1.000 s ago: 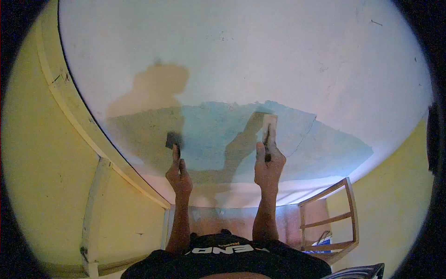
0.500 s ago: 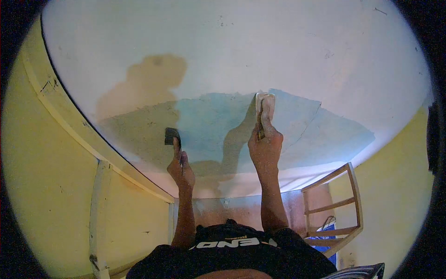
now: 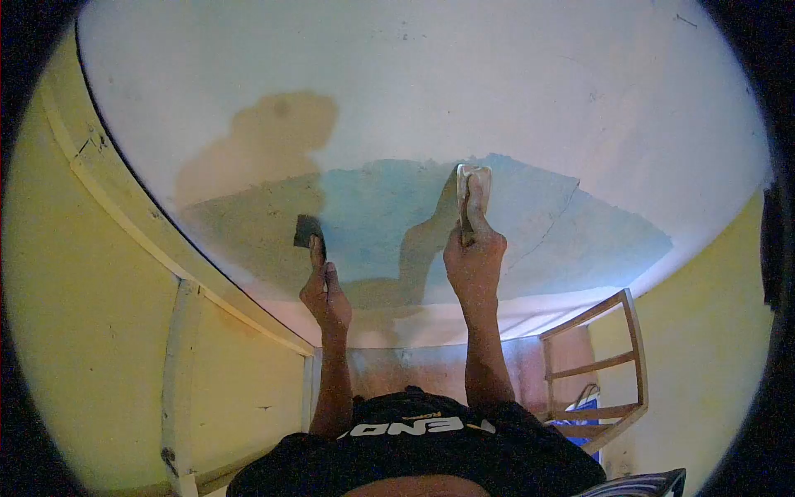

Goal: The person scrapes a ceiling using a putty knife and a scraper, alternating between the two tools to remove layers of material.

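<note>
Raised at the left, my left hand (image 3: 329, 296) is closed on a dark square putty knife (image 3: 307, 231), a finger stretched along its blade. My right hand (image 3: 474, 257) grips a pale, rectangular putty-smeared scraper (image 3: 464, 192), with the index finger laid along its back. The scraper overlaps the upper edge of a blue-green patch (image 3: 364, 207) on the white ceiling (image 3: 497, 74). Its far end is right at the border where white begins. My arms' shadows fall across the patch.
Yellow walls (image 3: 91, 273) rise on both sides, with a pale wooden post (image 3: 178, 373) at the left. A wooden ladder-like frame (image 3: 636, 348) stands at the right, near a blue item (image 3: 586, 410). My black shirt (image 3: 389, 451) fills the bottom.
My left hand has risen slightly, and the dark putty knife has tilted. The right hand and its scraper stay almost in the same place on the ceiling.
</note>
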Available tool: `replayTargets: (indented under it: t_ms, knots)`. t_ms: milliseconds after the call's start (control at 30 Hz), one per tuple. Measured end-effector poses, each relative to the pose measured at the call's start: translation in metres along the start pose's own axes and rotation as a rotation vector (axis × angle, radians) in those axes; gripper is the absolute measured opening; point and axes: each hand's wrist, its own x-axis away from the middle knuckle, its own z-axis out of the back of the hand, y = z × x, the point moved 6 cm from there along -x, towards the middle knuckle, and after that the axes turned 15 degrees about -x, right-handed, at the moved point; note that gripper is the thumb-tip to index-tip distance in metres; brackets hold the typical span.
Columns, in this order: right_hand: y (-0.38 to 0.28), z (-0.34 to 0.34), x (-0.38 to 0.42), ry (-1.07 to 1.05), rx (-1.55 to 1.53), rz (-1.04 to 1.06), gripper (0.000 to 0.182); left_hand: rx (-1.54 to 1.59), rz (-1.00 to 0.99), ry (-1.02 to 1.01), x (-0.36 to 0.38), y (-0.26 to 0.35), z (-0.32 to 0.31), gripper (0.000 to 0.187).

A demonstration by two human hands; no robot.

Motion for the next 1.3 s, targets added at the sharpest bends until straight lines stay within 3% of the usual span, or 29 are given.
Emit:
replayTargets:
  t_ms: [100,333,500,600,733,800,1000,1100,1300]
  knots:
    - [0.001,0.004,-0.014,-0.011,0.033,-0.074,0.082,0.04,-0.044,0.014,-0.001,0.005,-0.003,0.048]
    - [-0.015,0.001,-0.011,0.011,-0.024,-0.054,0.062,0.131,-0.099,0.014,-0.002,0.02,0.002,0.049]
    - [-0.006,-0.007,0.0,0.001,-0.127,-0.047,0.058,0.024,-0.193,0.117,0.003,0.012,-0.001,0.045]
    - [-0.006,-0.007,-0.006,-0.078,-0.1,-0.149,0.062,0.087,-0.173,0.111,0.001,0.011,-0.004,0.046]
    - [-0.003,-0.011,-0.002,-0.007,-0.097,-0.02,0.076,0.11,-0.137,0.047,0.008,0.039,0.011,0.048]
    - [-0.009,-0.007,-0.009,-0.005,-0.103,-0.031,0.073,0.075,-0.199,0.129,0.006,0.034,0.01,0.049]
    - [-0.001,-0.004,-0.009,-0.04,-0.119,-0.103,0.058,0.01,-0.157,0.124,0.01,0.016,0.011,0.05]
    - [-0.006,-0.008,-0.011,0.033,-0.1,-0.028,0.056,-0.02,-0.214,0.175,0.014,0.021,0.018,0.05]
    - [-0.011,-0.01,-0.007,-0.014,-0.079,-0.086,0.067,0.081,-0.207,0.221,0.01,0.013,0.018,0.049]
